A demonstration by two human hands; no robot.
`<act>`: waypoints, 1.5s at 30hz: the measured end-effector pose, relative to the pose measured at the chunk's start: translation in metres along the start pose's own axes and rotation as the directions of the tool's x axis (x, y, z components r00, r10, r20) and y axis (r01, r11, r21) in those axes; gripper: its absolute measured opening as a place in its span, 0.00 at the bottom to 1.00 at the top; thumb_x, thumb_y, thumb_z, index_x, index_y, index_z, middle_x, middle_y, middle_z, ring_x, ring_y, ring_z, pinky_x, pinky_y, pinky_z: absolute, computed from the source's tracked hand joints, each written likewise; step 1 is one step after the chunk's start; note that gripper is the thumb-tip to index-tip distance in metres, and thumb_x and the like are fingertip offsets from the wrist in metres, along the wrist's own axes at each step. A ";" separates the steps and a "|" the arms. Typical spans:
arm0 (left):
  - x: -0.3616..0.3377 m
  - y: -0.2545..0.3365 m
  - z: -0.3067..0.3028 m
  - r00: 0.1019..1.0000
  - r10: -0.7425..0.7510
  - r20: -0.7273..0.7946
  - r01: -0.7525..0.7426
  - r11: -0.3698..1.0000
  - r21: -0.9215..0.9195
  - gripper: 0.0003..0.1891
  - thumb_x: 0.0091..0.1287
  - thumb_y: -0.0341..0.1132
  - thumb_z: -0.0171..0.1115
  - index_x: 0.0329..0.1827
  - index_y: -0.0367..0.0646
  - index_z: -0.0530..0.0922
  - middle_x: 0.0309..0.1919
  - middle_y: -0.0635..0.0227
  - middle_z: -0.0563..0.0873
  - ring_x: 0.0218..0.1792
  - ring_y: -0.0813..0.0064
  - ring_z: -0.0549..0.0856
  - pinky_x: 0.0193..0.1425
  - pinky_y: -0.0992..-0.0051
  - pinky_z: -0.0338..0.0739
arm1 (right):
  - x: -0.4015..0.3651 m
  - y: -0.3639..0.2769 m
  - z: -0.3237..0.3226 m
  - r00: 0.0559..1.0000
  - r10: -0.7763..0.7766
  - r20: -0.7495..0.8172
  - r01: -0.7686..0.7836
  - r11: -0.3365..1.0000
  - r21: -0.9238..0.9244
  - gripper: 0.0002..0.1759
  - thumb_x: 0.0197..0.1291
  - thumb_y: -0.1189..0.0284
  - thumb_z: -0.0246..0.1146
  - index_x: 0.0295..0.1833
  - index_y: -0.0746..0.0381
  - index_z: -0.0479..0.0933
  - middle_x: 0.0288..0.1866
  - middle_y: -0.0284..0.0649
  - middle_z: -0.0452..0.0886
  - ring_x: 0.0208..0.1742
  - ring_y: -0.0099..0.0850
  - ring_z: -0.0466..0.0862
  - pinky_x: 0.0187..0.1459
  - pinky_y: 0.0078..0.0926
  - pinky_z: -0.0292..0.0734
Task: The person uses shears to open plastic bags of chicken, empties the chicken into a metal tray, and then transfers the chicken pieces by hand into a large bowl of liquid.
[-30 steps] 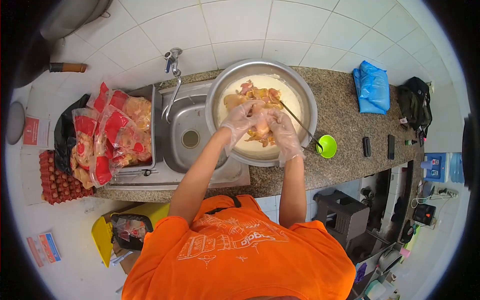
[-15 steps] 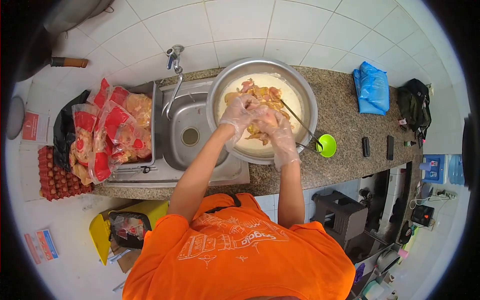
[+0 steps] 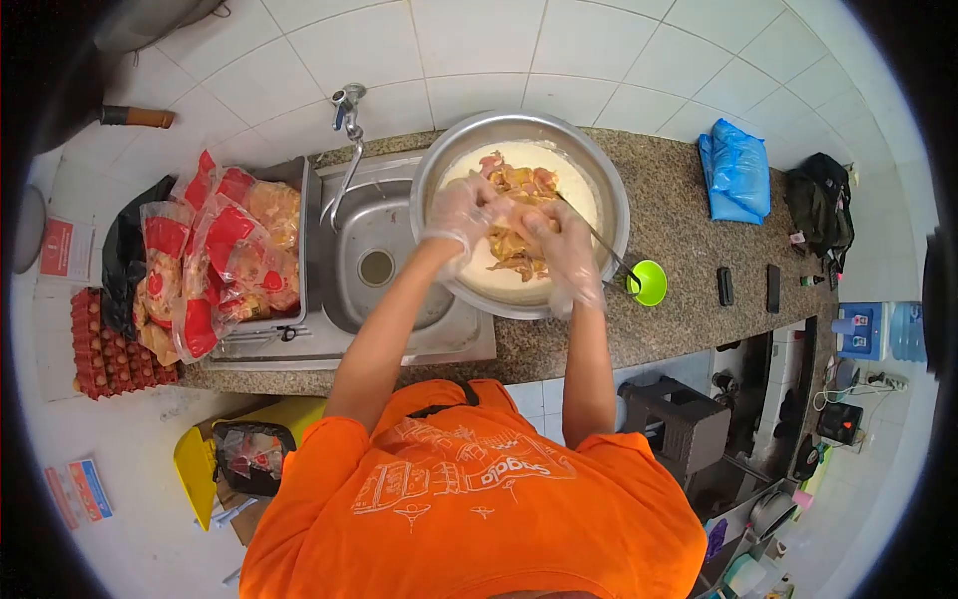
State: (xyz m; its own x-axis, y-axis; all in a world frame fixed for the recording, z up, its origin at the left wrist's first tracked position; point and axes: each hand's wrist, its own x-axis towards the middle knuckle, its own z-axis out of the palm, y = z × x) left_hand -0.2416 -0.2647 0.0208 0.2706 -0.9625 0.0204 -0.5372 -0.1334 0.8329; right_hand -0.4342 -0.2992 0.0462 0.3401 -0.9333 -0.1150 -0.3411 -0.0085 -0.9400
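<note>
A large metal bowl (image 3: pixel 423 190) stands on the counter beside the sink. Inside it are a pale, creamy batter (image 3: pixel 584 200) and a heap of raw meat pieces (image 3: pixel 524 182). Over the bowl, my left hand (image 3: pixel 461 212) and my right hand (image 3: pixel 566 252), both in clear plastic gloves, hold a pale pink piece of meat (image 3: pixel 517 214) between them with closed fingers. A dark-handled utensil leans across the bowl's right side, its end at a green cup (image 3: pixel 650 284).
Left of the sink (image 3: pixel 377 225), a metal tray (image 3: pixel 308 230) holds red-and-clear bags of meat (image 3: pixel 239 250). Egg trays (image 3: pixel 110 354) sit at far left, above a yellow bin (image 3: pixel 196 474). A blue bag (image 3: pixel 738 175), a dark bag (image 3: pixel 820 210) and two black objects lie right.
My hands have moved slightly apart, stretching the meat piece between them. The whole view has shifted a little.
</note>
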 end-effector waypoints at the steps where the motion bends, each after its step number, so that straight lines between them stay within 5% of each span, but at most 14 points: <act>1: 0.001 -0.005 -0.008 1.000 -0.003 0.000 0.003 1.000 -0.005 0.14 0.65 0.42 0.74 0.37 0.42 0.80 0.31 0.66 0.85 0.34 0.73 0.83 0.42 0.70 0.79 | 0.004 0.009 -0.001 1.000 0.002 0.002 -0.002 1.000 -0.005 0.16 0.64 0.67 0.69 0.50 0.68 0.82 0.40 0.44 0.86 0.39 0.31 0.84 0.44 0.34 0.80; 3: 0.002 -0.018 -0.032 0.993 0.063 -0.098 -0.016 0.905 0.424 0.18 0.65 0.45 0.72 0.48 0.41 0.84 0.44 0.58 0.90 0.47 0.63 0.89 0.55 0.65 0.81 | 0.014 0.036 -0.010 0.896 -0.431 -0.110 0.260 0.709 -0.655 0.14 0.63 0.68 0.66 0.47 0.68 0.83 0.39 0.54 0.85 0.42 0.40 0.86 0.47 0.38 0.79; 11: -0.109 -0.093 -0.184 0.840 -0.162 -0.518 0.257 0.959 0.116 0.18 0.63 0.45 0.72 0.47 0.40 0.83 0.44 0.53 0.90 0.48 0.55 0.88 0.55 0.61 0.79 | -0.016 0.021 0.002 0.985 -0.091 -0.146 0.050 0.964 -0.261 0.10 0.66 0.74 0.63 0.48 0.69 0.83 0.41 0.42 0.88 0.42 0.31 0.85 0.47 0.33 0.80; 14: -0.145 -0.143 -0.244 0.662 -0.150 -0.734 0.368 0.919 0.143 0.26 0.64 0.51 0.71 0.53 0.37 0.84 0.46 0.49 0.89 0.49 0.50 0.87 0.56 0.60 0.80 | -0.027 0.005 0.060 0.982 -0.185 0.024 0.180 0.974 0.141 0.09 0.69 0.74 0.65 0.51 0.66 0.83 0.39 0.35 0.86 0.41 0.20 0.82 0.41 0.20 0.78; 15: -0.155 -0.154 -0.260 0.646 -0.154 -0.748 0.371 0.919 0.132 0.26 0.64 0.51 0.71 0.53 0.37 0.84 0.46 0.49 0.89 0.49 0.50 0.87 0.56 0.60 0.80 | -0.030 -0.013 0.080 0.979 -0.200 0.038 0.193 0.972 0.137 0.09 0.69 0.74 0.65 0.51 0.66 0.83 0.39 0.35 0.86 0.41 0.20 0.82 0.41 0.20 0.78; 17: -0.166 -0.169 -0.283 0.302 -0.290 -0.908 0.580 0.812 -0.066 0.34 0.64 0.58 0.68 0.55 0.30 0.82 0.48 0.43 0.88 0.52 0.47 0.87 0.60 0.58 0.78 | -0.044 -0.066 0.128 0.951 -0.229 0.206 0.212 0.972 0.101 0.10 0.67 0.75 0.64 0.50 0.68 0.83 0.44 0.39 0.87 0.47 0.29 0.86 0.51 0.27 0.79; 19: -0.171 -0.182 -0.302 0.265 -0.228 -0.937 0.581 0.813 -0.034 0.39 0.64 0.61 0.67 0.55 0.25 0.80 0.50 0.39 0.86 0.53 0.46 0.86 0.61 0.59 0.78 | -0.041 -0.102 0.181 0.867 -0.304 0.395 0.324 0.946 0.017 0.11 0.67 0.75 0.64 0.51 0.66 0.84 0.45 0.41 0.88 0.48 0.30 0.86 0.54 0.28 0.80; 23: -0.172 -0.194 -0.333 0.476 -0.572 -0.668 0.724 0.686 -0.071 0.36 0.63 0.60 0.71 0.49 0.25 0.83 0.44 0.40 0.88 0.48 0.50 0.88 0.55 0.59 0.80 | -0.030 -0.169 0.313 0.595 -0.503 0.627 0.540 0.828 0.153 0.12 0.66 0.73 0.63 0.50 0.66 0.84 0.46 0.50 0.88 0.47 0.39 0.88 0.53 0.34 0.81; 25: -0.162 -0.262 -0.324 0.619 -0.589 -0.520 0.410 0.807 -0.425 0.32 0.64 0.57 0.71 0.49 0.29 0.84 0.40 0.46 0.89 0.41 0.58 0.89 0.49 0.62 0.81 | -0.006 -0.161 0.395 0.435 -0.609 0.663 0.730 0.670 0.137 0.09 0.62 0.74 0.61 0.43 0.65 0.84 0.41 0.51 0.87 0.44 0.43 0.88 0.48 0.40 0.81; 29: -0.156 -0.279 -0.318 0.707 -0.431 -0.561 0.067 0.830 -0.553 0.19 0.70 0.46 0.69 0.50 0.36 0.86 0.35 0.57 0.90 0.36 0.67 0.86 0.48 0.66 0.80 | 0.037 -0.089 0.496 0.140 -0.537 0.832 0.942 0.331 0.055 0.06 0.57 0.75 0.61 0.36 0.62 0.84 0.36 0.49 0.86 0.39 0.46 0.87 0.43 0.46 0.80; 31: -0.152 -0.284 -0.319 0.725 -0.456 -0.516 0.090 0.806 -0.585 0.17 0.70 0.42 0.68 0.50 0.35 0.85 0.36 0.56 0.89 0.39 0.66 0.87 0.50 0.67 0.80 | 0.054 -0.064 0.517 -0.190 -0.340 0.921 0.974 0.051 0.219 0.02 0.58 0.74 0.63 0.34 0.59 0.80 0.27 0.44 0.78 0.31 0.40 0.81 0.33 0.35 0.76; 37: -0.145 -0.245 -0.332 0.931 -0.237 -0.279 0.130 0.926 -0.354 0.15 0.69 0.32 0.67 0.58 0.42 0.84 0.47 0.61 0.90 0.46 0.72 0.87 0.59 0.70 0.77 | 0.066 0.001 0.499 0.029 -0.221 0.975 0.574 0.802 0.165 0.12 0.68 0.65 0.55 0.51 0.59 0.74 0.49 0.43 0.77 0.49 0.37 0.76 0.52 0.33 0.70; 43: -0.138 -0.253 -0.336 0.948 -0.228 -0.224 0.111 0.893 -0.437 0.14 0.68 0.29 0.68 0.56 0.39 0.85 0.41 0.64 0.90 0.41 0.76 0.84 0.52 0.73 0.79 | 0.062 0.073 0.500 0.151 -0.077 0.986 0.260 0.965 0.036 0.25 0.75 0.62 0.49 0.72 0.60 0.70 0.71 0.44 0.75 0.70 0.35 0.73 0.74 0.33 0.66; 45: -0.141 -0.261 -0.335 0.943 -0.250 -0.220 0.107 0.854 -0.509 0.14 0.67 0.29 0.68 0.55 0.37 0.85 0.39 0.64 0.90 0.40 0.78 0.83 0.49 0.74 0.79 | 0.060 0.068 0.505 -0.160 -0.022 0.987 -0.729 0.677 -0.103 0.25 0.76 0.61 0.48 0.71 0.60 0.71 0.69 0.45 0.75 0.68 0.39 0.74 0.73 0.40 0.66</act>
State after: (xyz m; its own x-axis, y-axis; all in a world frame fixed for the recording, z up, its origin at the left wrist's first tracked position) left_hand 0.1282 -0.0155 -0.0145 0.5649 -0.8224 -0.0671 -0.0229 -0.0969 0.9950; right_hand 0.0055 -0.1749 -0.1871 0.8179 0.5037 -0.2781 -0.5692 0.6376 -0.5192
